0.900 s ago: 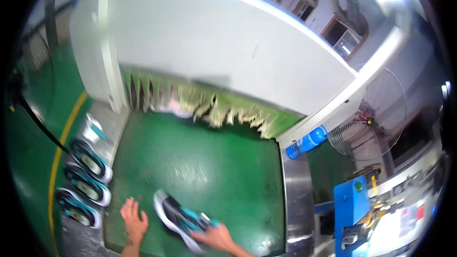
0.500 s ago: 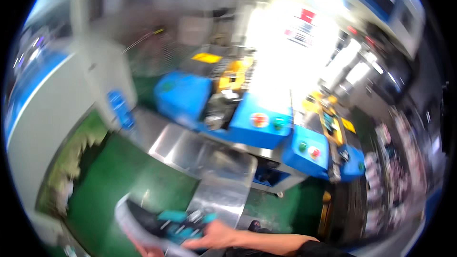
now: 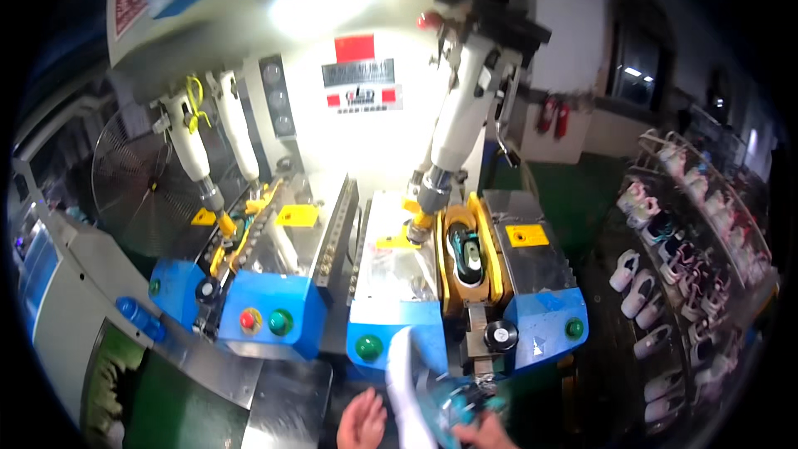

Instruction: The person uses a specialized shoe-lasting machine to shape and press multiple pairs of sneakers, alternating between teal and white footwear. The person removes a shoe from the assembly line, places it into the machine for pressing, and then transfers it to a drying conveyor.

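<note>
A teal and black sneaker with a white sole (image 3: pixel 406 391) is held up at the bottom, sole toward the left. My right hand (image 3: pixel 485 432) is closed on its upper near the laces. My left hand (image 3: pixel 363 420) is just left of the sole, apart from it, with loosely bent fingers and nothing in them. Ahead, another teal and black sneaker (image 3: pixel 467 256) rests in a press station between yellow side pads (image 3: pixel 496 251). Left of that sneaker, a white press cylinder (image 3: pixel 455 116) comes down at a slant.
Blue control boxes with green buttons (image 3: pixel 397 331) line the machine's front. A second station with a yellow-tipped cylinder (image 3: pixel 189 141) is at left. Racks of shoes (image 3: pixel 665 283) stand at right. A metal ledge (image 3: pixel 291 399) is at lower left, near a blue bottle (image 3: pixel 140 318).
My view has turned right to face the machine. The held sneaker has swung from lying across to toe-up. My left hand, earlier at the sole, is now off it.
</note>
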A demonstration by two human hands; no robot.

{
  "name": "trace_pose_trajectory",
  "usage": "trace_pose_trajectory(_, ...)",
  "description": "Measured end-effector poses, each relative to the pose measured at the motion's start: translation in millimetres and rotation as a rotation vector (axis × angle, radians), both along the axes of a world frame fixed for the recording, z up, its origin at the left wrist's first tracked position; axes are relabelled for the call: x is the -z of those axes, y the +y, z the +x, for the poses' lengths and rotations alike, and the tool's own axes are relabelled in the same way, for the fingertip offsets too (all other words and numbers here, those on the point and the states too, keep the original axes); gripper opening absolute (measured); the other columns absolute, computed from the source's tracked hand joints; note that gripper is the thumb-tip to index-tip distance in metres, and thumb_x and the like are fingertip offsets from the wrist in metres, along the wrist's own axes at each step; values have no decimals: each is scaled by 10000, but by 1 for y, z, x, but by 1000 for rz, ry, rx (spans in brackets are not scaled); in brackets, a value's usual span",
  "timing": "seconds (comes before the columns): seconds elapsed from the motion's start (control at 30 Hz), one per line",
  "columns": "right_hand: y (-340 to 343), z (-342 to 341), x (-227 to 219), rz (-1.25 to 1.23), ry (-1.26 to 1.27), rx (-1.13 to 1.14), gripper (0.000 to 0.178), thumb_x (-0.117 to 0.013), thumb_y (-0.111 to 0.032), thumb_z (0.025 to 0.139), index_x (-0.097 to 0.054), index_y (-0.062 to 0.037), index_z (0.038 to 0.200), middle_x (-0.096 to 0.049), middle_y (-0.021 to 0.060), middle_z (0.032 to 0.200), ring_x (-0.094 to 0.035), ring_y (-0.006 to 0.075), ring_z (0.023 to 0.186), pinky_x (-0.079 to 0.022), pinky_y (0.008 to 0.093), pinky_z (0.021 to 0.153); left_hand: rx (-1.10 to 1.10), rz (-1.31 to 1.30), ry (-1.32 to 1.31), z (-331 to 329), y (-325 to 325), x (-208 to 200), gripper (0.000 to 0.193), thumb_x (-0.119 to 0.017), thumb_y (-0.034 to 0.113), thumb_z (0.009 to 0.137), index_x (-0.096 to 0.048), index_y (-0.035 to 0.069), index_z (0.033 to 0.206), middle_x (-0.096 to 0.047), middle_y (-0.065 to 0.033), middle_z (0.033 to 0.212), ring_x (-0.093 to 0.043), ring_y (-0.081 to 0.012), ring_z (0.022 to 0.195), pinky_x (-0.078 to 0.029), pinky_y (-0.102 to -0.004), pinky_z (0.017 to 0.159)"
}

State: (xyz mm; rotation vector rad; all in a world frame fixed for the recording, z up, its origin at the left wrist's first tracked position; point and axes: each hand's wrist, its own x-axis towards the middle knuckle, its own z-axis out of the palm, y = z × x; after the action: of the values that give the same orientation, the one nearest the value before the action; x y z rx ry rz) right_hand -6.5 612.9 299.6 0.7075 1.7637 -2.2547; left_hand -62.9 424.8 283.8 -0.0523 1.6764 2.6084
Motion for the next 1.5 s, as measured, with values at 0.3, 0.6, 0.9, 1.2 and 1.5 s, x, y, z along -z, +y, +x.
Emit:
trace_pose_trajectory(0.3,150,4,20,-71,486,365,732,-671,-158,736,-317,3,1355,-532,87,1106,-544,180,914,-468,320,757,359,-1104,136,-303,265,53,1023,-743,312,741,-82,-73,1420,-236,-318,1433,-286,-417,1333,-281,-405,1087)
trace_pose_trajectory(0.6,160,5,30,30,339,510,598,-696,-80,713,-436,10,1244,-531,66,1097,-525,177,979,-424,318,871,303,-1166,69,-390,291,72,732,-696,69,709,-311,9,1329,-574,-204,1148,-627,-290,953,-536,-365,768)
trace_pose_trajectory(0.9,188,-112,1,-182,71,287,485,-661,-208,796,-502,-3,1205,-603,95,1037,-599,218,899,-494,352,812,592,-355,-10,-177,90,-66,659,-711,225,757,-435,7,1314,-539,-107,1242,-522,-218,1111,-377,-357,983)
trace_pose_trajectory(1.2,205,-389,68,1234,47,-57,502,-680,-246,743,-531,105,1069,-630,269,974,-625,385,941,-493,435,841,-222,-19,-662,-9,-30,32,536,-650,196,822,-457,11,1287,-565,-100,1190,-553,-237,1060,-422,-361,929)
trace_pose_trajectory(1.5,178,-367,98,1255,117,112,708,-675,-250,717,-361,123,1230,-552,331,1074,-549,442,1017,-447,456,900,-401,84,-901,0,-40,60,460,-620,156,842,-480,24,1260,-577,-92,1143,-567,-242,1023,-463,-363,877)
